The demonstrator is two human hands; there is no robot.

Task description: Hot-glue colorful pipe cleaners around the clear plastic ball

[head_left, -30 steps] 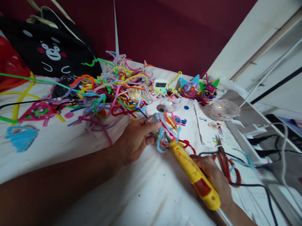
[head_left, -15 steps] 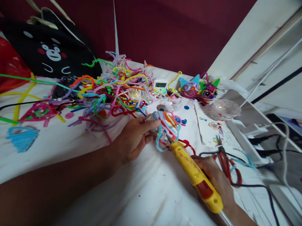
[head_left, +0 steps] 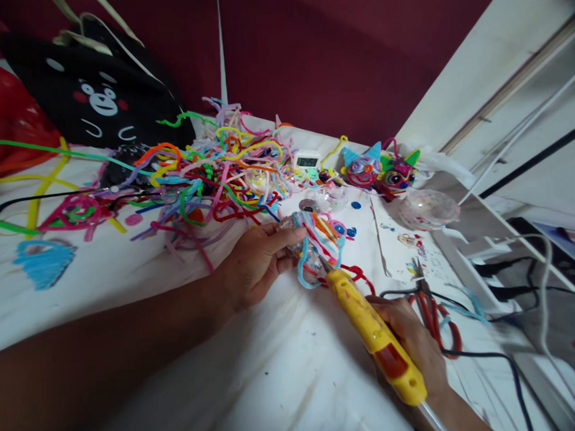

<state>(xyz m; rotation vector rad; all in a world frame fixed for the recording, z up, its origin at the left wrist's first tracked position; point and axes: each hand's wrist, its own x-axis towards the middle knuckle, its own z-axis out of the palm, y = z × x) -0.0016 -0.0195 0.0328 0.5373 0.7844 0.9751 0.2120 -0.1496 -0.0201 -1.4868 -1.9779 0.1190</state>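
My left hand [head_left: 263,261] pinches the left side of a clear plastic ball [head_left: 312,260] partly covered with striped pipe cleaners in pink, orange, white and light blue. A loop of light blue pipe cleaner hangs around its lower side. My right hand [head_left: 411,337] is wrapped around a yellow hot glue gun [head_left: 368,326] with a red trigger and a clear glue stick at its rear. The nozzle meets the ball's lower right side; whether it touches cannot be made out. Red pipe cleaner [head_left: 359,276] lies just beyond the nozzle.
A heap of pipe cleaners [head_left: 228,161] spreads across the back. Red-handled scissors [head_left: 435,317] lie right, beside a black cable. Two finished animal heads [head_left: 361,164], a clear half-shell [head_left: 427,209] and a small digital clock [head_left: 306,159] stand behind. A black bag [head_left: 91,90] stands back left.
Almost nothing differs. The view has shifted very slightly, while both hands, the ball and the glue gun keep nearly the same positions.
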